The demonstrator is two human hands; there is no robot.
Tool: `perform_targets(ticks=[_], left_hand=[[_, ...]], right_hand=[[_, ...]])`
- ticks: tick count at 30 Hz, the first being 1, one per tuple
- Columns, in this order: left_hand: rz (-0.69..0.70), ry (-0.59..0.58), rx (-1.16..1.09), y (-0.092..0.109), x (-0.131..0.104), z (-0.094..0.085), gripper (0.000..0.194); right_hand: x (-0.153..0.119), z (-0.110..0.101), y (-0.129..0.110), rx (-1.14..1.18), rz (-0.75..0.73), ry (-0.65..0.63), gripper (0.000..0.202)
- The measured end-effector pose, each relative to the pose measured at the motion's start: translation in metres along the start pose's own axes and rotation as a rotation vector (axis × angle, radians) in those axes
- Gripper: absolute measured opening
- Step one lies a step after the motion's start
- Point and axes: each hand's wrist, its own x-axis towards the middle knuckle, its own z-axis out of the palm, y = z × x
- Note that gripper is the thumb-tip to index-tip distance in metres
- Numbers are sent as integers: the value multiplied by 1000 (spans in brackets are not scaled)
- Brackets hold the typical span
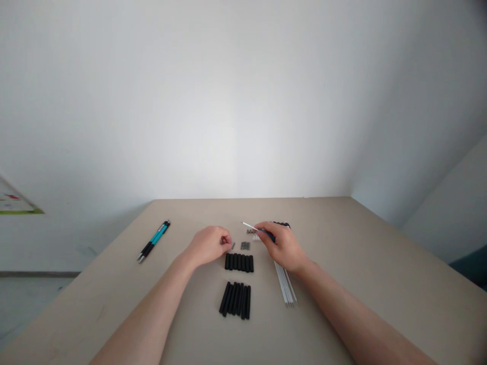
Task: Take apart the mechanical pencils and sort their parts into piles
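My right hand (283,244) is closed around a dark blue pen barrel (267,234). A thin white pen refill (249,225) sticks out of it toward the upper left. To the left, the fingers of my left hand (211,244) are curled into a pinch low over the table, and what they hold, if anything, is hidden. Beside those fingertips lies a small silver spring (233,246). Several more springs (245,246) form a short row between my hands. Nearer to me are a row of short black grip tubes (239,262) and a row of longer black tubes (236,300).
White refills (286,286) lie in a bundle, partly under my right hand. Behind it are small metal pieces (250,231), clear pieces (256,238) and black parts (282,223). Assembled blue and black pens (154,241) rest at the left of the beige table (323,210), against a white wall.
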Motion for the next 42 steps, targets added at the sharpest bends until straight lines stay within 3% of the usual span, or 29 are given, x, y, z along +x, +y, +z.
perform_targets(ticks=[12,42], left_hand=[[45,26,-44,6,4,13,13],[63,-1,-108,4,7,13,10]], right_hand=[[1,1,0,-13,14,-8,21],[1,0,-2,-9,28,-12,21]])
